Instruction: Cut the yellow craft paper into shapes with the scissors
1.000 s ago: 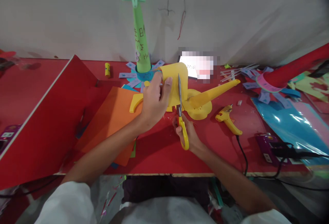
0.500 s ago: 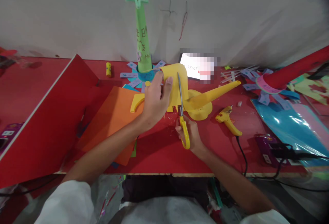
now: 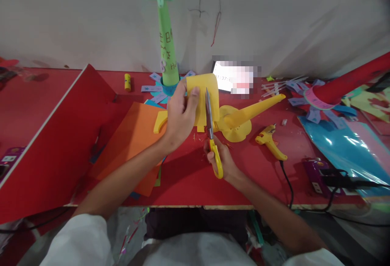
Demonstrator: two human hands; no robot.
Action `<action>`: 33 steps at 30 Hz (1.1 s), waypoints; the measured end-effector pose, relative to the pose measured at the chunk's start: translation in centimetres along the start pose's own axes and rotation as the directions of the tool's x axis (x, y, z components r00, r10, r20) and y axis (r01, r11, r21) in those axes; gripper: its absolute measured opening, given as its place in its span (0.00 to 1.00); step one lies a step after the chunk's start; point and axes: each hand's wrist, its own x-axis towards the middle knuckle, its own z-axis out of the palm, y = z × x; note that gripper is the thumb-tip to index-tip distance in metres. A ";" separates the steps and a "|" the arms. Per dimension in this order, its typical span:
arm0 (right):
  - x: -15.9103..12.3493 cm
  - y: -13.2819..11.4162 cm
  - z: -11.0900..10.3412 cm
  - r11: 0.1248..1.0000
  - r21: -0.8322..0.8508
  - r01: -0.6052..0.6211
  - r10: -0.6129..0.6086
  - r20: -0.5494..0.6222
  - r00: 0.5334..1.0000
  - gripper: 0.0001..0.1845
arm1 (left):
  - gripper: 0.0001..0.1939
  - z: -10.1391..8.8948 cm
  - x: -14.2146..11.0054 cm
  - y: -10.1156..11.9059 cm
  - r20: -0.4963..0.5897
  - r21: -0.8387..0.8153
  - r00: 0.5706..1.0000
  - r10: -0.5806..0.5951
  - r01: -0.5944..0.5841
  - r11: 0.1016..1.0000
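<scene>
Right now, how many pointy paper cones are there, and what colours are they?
Green cone, standing upright: 1
Yellow cone, lying on the table: 1
Red cone, leaning at the right: 1
Total: 3 cones

Phone screen (image 3: 236, 79) pixel-blurred; red cone (image 3: 350, 81) cut by right edge; yellow sheet (image 3: 203, 99) partly behind left hand (image 3: 179, 115).
</scene>
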 end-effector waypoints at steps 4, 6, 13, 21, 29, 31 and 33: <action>0.0 0.3 0.3 0.990 0.141 0.028 -0.028 0.000 1.000 0.30 | 0.27 0.1 -0.2 -0.2 -0.024 0.057 0.999 0.037 -0.035 0.998; -0.1 0.7 0.5 0.985 0.174 0.021 -0.021 -0.001 1.000 0.29 | 0.28 0.2 -0.4 -0.1 -0.031 0.073 0.998 0.056 -0.054 0.996; 0.0 0.8 0.9 0.964 0.266 0.006 0.013 -0.070 0.997 0.28 | 0.27 0.8 -1.1 0.1 0.008 0.062 0.999 0.044 -0.045 0.997; 0.1 0.3 0.6 0.971 0.237 0.004 0.017 -0.088 0.996 0.30 | 0.28 1.0 -1.3 0.0 0.023 0.067 1.000 0.013 -0.014 0.998; 0.2 -0.6 0.2 0.975 0.222 -0.024 0.047 -0.099 0.994 0.33 | 0.28 1.2 -1.7 -0.2 0.036 0.042 0.999 -0.013 0.012 0.999; 0.1 -0.4 0.2 0.973 0.229 -0.039 0.060 -0.087 0.994 0.32 | 0.29 1.3 -1.7 -0.2 0.038 0.041 0.999 -0.024 0.023 0.999; 0.0 -0.1 0.1 0.974 0.218 -0.053 0.071 -0.076 0.995 0.31 | 0.29 1.3 -1.8 -0.2 0.040 0.030 0.998 -0.042 0.040 0.999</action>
